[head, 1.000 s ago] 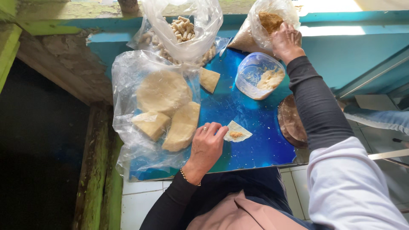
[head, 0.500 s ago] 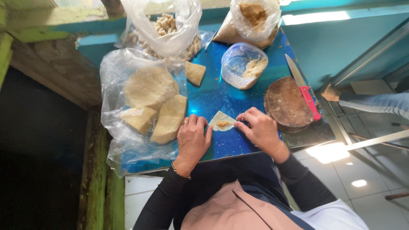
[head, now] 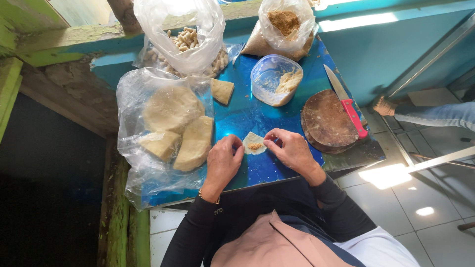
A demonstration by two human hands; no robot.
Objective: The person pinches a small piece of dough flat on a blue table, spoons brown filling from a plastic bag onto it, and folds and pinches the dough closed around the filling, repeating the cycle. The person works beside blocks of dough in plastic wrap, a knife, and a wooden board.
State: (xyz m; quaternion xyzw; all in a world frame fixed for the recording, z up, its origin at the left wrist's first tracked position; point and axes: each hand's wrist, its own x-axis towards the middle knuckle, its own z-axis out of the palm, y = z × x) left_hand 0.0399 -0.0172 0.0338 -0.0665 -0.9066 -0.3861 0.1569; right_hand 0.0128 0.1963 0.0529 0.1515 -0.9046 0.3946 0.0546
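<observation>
A small pale wrapper [head: 254, 144] with brown filling in its middle lies on the shiny blue tabletop [head: 247, 113]. My left hand [head: 222, 160] touches its left edge with the fingertips. My right hand [head: 289, 147] pinches its right edge between thumb and fingers. Both hands rest low on the table near the front edge.
Stacked wrapper pieces [head: 173, 128] lie on clear plastic at left. A bag of rolled pieces [head: 185, 39] and a bag of brown filling [head: 284, 24] stand at the back. A plastic tub [head: 276, 79], round wooden board [head: 329, 121] and red-handled knife [head: 349, 104] sit right. Another person's foot [head: 386, 105] shows beyond the table.
My right hand came back from the filling bag at the back and settled on the wrapper's right edge. My left hand stayed by the wrapper. The view shifted.
</observation>
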